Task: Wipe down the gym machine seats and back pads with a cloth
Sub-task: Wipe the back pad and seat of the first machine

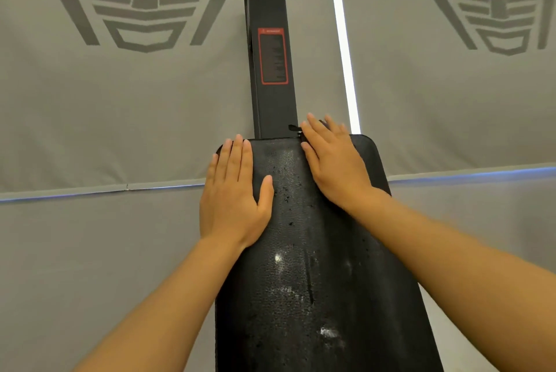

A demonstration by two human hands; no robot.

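Looking down, we see a black back pad point(304, 251) rising away from us, its textured cover worn and flecked with pale scuffs and wet-looking spots. Our left hand point(233, 195) lies flat on the pad's upper left side, fingers straight and close together, thumb spread toward the middle, fingertips at the top edge. Our right hand point(332, 161) lies flat on the upper right side, angled inward, fingers straight and slightly spread, their tips reaching over the top edge (neither hand is curled round anything). We cannot see a cloth under either palm. Just beside the right fingertips a small black zip pull point(294, 128) sticks out at the pad's top seam. Behind the pad a black upright post point(267, 4) carries a red-bordered warning label point(273, 56); its text is too small to read. Beyond hang 2 grey blinds point(120, 118), each printed with a darker grey emblem, and a bright strip of light point(344, 49) shows between them.
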